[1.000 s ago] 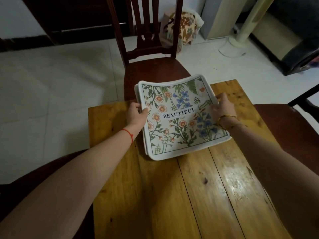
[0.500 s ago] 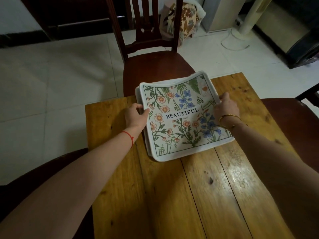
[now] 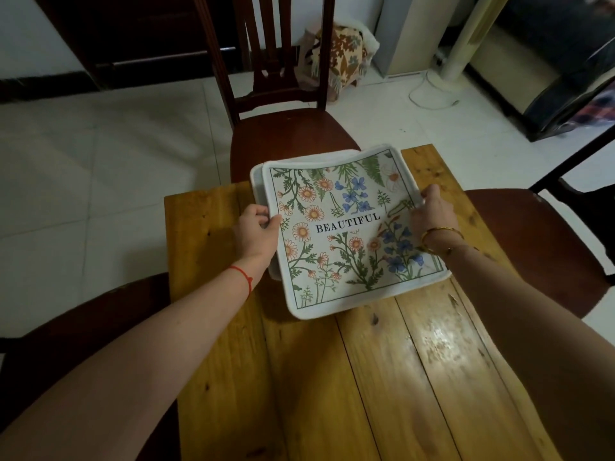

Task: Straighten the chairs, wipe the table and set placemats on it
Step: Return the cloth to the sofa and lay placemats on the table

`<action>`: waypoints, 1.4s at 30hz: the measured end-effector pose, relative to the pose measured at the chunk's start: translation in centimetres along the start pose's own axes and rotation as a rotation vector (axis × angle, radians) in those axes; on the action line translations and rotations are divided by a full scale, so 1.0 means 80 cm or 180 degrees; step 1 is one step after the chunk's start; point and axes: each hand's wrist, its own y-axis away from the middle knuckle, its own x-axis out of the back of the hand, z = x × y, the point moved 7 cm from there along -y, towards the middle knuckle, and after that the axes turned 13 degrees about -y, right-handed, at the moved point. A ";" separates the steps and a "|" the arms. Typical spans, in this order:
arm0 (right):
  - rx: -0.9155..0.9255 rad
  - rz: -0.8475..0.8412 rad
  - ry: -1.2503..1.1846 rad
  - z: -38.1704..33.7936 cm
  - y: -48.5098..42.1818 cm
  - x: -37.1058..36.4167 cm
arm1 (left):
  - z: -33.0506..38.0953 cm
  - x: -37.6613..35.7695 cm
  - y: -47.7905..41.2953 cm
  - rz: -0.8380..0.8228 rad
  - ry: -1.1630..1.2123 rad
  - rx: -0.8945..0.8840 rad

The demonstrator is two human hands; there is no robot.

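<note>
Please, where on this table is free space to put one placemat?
The near half of the table, between the forearms, is bare wood. A narrow strip lies left of the left hand. The far end is crowded by the placemat stack and the right hand.

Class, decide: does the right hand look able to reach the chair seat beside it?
Probably, once freed: the right hand grips the placemats; the chair seat lies close beside the table, nothing between.

You have raised the top white floral-printed fabric placemat [image 3: 346, 234] a little off the stack of white placemats [image 3: 258, 174] under it. Its near corner now hangs clear of the yellow wooden plank table [image 3: 332, 377] over a shadow, and your right hand [image 3: 432, 216] has curled its edge upward
</note>
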 end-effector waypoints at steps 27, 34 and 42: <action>-0.0400 -0.0703 -0.0326 0.236 0.347 0.067 | -0.152 -0.031 0.375 -0.0626 0.0195 0.0473; -0.0435 -0.0528 -0.0457 0.248 0.342 0.049 | -0.175 -0.046 0.372 -0.0636 0.0162 0.0523; -0.0457 -0.0399 -0.0428 0.262 0.333 0.041 | -0.185 -0.058 0.372 -0.0788 0.0199 0.0571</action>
